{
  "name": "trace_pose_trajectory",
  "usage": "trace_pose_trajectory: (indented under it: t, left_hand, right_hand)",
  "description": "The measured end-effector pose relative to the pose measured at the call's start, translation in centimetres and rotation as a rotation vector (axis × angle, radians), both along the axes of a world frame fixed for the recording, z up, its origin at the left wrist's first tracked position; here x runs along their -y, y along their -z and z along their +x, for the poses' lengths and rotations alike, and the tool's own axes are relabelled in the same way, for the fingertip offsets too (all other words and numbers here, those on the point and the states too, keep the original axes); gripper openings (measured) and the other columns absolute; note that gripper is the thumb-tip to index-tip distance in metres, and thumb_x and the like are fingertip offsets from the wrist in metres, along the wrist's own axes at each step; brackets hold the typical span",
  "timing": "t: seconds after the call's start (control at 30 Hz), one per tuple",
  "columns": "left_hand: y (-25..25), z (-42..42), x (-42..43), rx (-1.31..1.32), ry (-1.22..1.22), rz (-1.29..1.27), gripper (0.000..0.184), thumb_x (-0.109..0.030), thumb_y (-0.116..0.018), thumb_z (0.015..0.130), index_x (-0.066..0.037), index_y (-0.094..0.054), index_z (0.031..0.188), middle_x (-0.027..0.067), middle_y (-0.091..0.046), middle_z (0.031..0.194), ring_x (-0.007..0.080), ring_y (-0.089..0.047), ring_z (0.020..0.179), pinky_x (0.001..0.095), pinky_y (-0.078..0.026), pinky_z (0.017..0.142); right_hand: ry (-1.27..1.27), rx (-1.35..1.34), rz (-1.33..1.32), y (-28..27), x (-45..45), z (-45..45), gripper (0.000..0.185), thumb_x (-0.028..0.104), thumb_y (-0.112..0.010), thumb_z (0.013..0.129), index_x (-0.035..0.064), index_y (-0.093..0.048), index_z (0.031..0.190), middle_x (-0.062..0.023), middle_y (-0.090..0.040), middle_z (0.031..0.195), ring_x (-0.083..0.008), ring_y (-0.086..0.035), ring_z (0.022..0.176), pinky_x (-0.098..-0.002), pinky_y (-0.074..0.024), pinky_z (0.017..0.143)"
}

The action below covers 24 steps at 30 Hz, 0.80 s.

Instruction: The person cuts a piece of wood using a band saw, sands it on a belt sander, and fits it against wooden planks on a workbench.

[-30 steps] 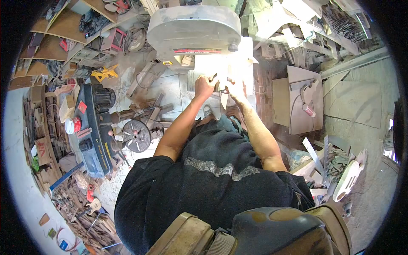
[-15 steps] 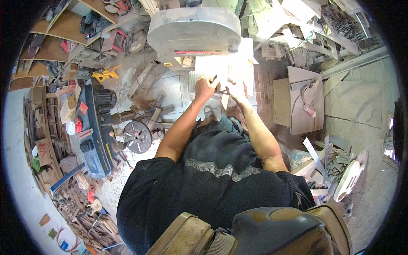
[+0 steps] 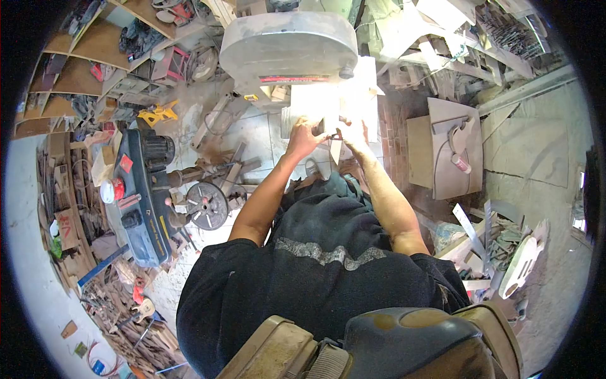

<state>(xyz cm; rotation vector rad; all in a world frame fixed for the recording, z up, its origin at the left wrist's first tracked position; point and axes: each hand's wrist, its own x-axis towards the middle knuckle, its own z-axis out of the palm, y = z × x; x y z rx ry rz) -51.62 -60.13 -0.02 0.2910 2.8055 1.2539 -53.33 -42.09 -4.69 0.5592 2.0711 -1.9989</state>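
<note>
Both of my hands work at the near edge of a brightly lit machine table (image 3: pixel 307 101), under the big rounded grey housing (image 3: pixel 287 47) of what looks like a bandsaw. My left hand (image 3: pixel 304 136) is closed, its fingertips reaching right to a small dark piece between the hands. Close beside it, my right hand (image 3: pixel 353 134) has bent fingers at the same spot. What either one grips is too small and washed out by glare to name. A pale pointed strip (image 3: pixel 335 151) sticks out toward me just below the fingers.
On the left stands a dark machine with a motor (image 3: pixel 154 148) and a round slotted wheel (image 3: pixel 206 206). A red-lidded tin (image 3: pixel 112 190) sits on that machine. Boards with a can (image 3: pixel 461 164) are at right. Offcuts (image 3: pixel 467 234) lie lower right, and wooden shelves (image 3: pixel 95 47) fill the upper left.
My left hand has shifted slightly down and turned, so its fingertips now reach across toward my right hand. The right hand has barely moved.
</note>
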Motion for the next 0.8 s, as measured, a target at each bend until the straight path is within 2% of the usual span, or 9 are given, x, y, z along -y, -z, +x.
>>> trace_pose_trajectory:
  t: [0.1,0.2,0.3,0.4,0.5,0.7,0.8]
  left_hand:
    - [-0.3,0.0,-0.1,0.019,-0.013,0.004,0.055,-0.033,-0.081,0.075,-0.003,-0.069,0.12,0.0216,-0.069,0.11,0.0352,-0.061,0.109,0.0415,-0.047,0.098]
    - [0.1,-0.2,0.1,0.072,0.016,0.006,0.066,-0.036,-0.082,0.075,-0.006,-0.064,0.13,0.0248,-0.066,0.116,0.0358,-0.058,0.113,0.0425,-0.046,0.098]
    - [0.3,-0.2,0.0,0.066,0.009,-0.006,0.067,-0.036,-0.082,0.075,-0.006,-0.063,0.131,0.0251,-0.065,0.116,0.0355,-0.058,0.114,0.0422,-0.046,0.098]
    - [-0.1,-0.1,-0.2,0.019,-0.019,0.003,0.056,-0.035,-0.08,0.076,-0.004,-0.069,0.12,0.023,-0.069,0.111,0.0356,-0.061,0.107,0.0424,-0.047,0.097]
    - [0.1,-0.2,0.0,0.055,0.01,-0.005,0.067,-0.037,-0.082,0.075,-0.006,-0.063,0.131,0.0243,-0.066,0.116,0.0357,-0.058,0.114,0.0413,-0.046,0.1]
    - [-0.4,-0.3,-0.1,0.059,0.019,0.021,0.065,-0.038,-0.081,0.076,-0.007,-0.064,0.13,0.0238,-0.066,0.114,0.0356,-0.059,0.111,0.0419,-0.046,0.099]
    - [0.2,-0.4,-0.1,0.067,0.001,0.001,0.064,-0.037,-0.081,0.076,-0.007,-0.064,0.13,0.0241,-0.067,0.113,0.036,-0.06,0.109,0.0426,-0.046,0.097]
  right_hand:
    - [-0.017,-0.054,-0.102,-1.0,0.1,0.1,0.023,0.008,-0.073,0.083,-0.0045,-0.057,0.094,-0.0107,-0.064,0.088,-0.0168,-0.068,0.068,-0.0295,-0.0629,0.056]
    - [-0.033,0.033,-0.015,-4.2,0.3,0.1,0.024,0.009,-0.074,0.082,-0.0052,-0.059,0.094,-0.0108,-0.064,0.087,-0.0167,-0.068,0.068,-0.0296,-0.0631,0.057]
    - [-0.088,0.026,0.01,-4.1,0.0,0.0,0.029,0.011,-0.075,0.082,-0.0054,-0.062,0.102,-0.01,-0.065,0.085,-0.0163,-0.068,0.068,-0.0296,-0.0628,0.058]
    - [-0.094,0.043,0.055,-4.2,-0.1,0.0,0.033,0.014,-0.076,0.081,-0.0045,-0.064,0.106,-0.0092,-0.065,0.085,-0.0159,-0.068,0.067,-0.029,-0.0621,0.058]
    - [-0.066,-0.003,-0.055,-3.0,0.0,0.1,0.033,0.016,-0.076,0.081,-0.0039,-0.066,0.107,-0.0084,-0.065,0.083,-0.0155,-0.068,0.067,-0.0285,-0.0616,0.058]
    - [-0.098,-0.001,0.015,-1.4,-0.4,-0.4,0.032,0.015,-0.074,0.081,-0.0044,-0.066,0.105,-0.0078,-0.064,0.08,-0.0153,-0.067,0.068,-0.0282,-0.0612,0.059]
    - [-0.115,0.053,0.19,-2.8,-0.2,-0.6,0.038,0.017,-0.071,0.086,-0.0012,-0.068,0.119,-0.0112,-0.072,0.085,-0.0148,-0.071,0.072,-0.0261,-0.0607,0.06]
